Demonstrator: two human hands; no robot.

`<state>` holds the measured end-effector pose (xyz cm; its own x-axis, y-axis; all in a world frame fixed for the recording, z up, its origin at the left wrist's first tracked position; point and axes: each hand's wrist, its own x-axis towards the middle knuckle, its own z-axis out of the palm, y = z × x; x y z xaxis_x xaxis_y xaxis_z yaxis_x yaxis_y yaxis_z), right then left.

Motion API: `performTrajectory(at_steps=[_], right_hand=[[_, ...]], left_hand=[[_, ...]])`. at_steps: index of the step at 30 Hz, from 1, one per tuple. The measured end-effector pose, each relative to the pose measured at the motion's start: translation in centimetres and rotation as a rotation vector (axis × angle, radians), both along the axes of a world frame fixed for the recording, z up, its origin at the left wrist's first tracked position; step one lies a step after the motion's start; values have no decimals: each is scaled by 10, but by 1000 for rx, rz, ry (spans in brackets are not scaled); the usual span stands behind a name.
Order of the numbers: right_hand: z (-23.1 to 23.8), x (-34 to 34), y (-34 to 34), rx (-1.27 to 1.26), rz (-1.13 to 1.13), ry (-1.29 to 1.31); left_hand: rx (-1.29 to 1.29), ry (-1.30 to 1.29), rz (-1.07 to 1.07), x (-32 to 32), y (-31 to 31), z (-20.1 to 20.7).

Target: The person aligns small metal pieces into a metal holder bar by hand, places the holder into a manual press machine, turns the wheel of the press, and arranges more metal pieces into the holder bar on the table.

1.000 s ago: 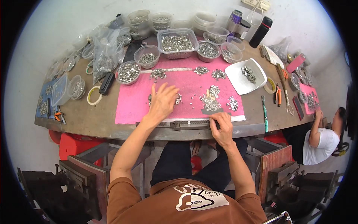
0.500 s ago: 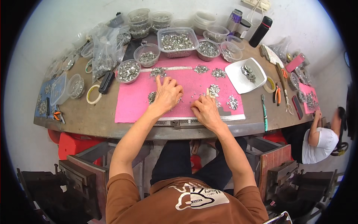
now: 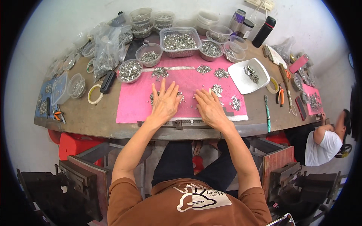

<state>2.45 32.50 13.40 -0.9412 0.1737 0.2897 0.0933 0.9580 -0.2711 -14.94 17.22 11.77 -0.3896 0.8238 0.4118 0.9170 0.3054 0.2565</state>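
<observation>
My left hand (image 3: pixel 164 104) lies palm down over the pink mat (image 3: pixel 130 100), fingers spread and pointing away from me. Under and around its fingers are small shiny metal pieces (image 3: pixel 180 97), partly hidden by the hand. My right hand (image 3: pixel 211 110) is also flat and palm down, fingers stretched out, beside a small heap of silver pieces (image 3: pixel 217 90). I see nothing held in either hand. Between my wrists, along the mat's near edge, lies a narrow metal bar (image 3: pixel 186 124) with a row of small dark parts. More small heaps (image 3: pixel 235 102) sit on the mat.
Clear tubs of metal pieces (image 3: pixel 180 41) line the back. A white tray (image 3: pixel 237 81) holds some pieces at the right, with tape (image 3: pixel 272 86), pliers (image 3: pixel 280 95) and a green toothbrush-like tool (image 3: pixel 267 113) beyond. A dark stapler-like object (image 3: pixel 108 83) lies left. A co-worker (image 3: pixel 322 145) sits far right.
Both my hands have opened from bent, closed fingers to flat, spread ones. The left end of the metal bar shows more now. The co-worker's arm has shifted.
</observation>
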Motion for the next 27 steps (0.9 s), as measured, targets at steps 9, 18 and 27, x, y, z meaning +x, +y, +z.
performTrajectory(at_steps=[9, 18, 27], right_hand=[[10, 16, -5, -25, 86, -53], [13, 22, 6, -158, 52, 122], [6, 16, -1, -165, -69, 161]], left_hand=[[-114, -121, -204, 48, -8, 7], [92, -161, -84, 14, -13, 16], [26, 8, -153, -8, 25, 13]])
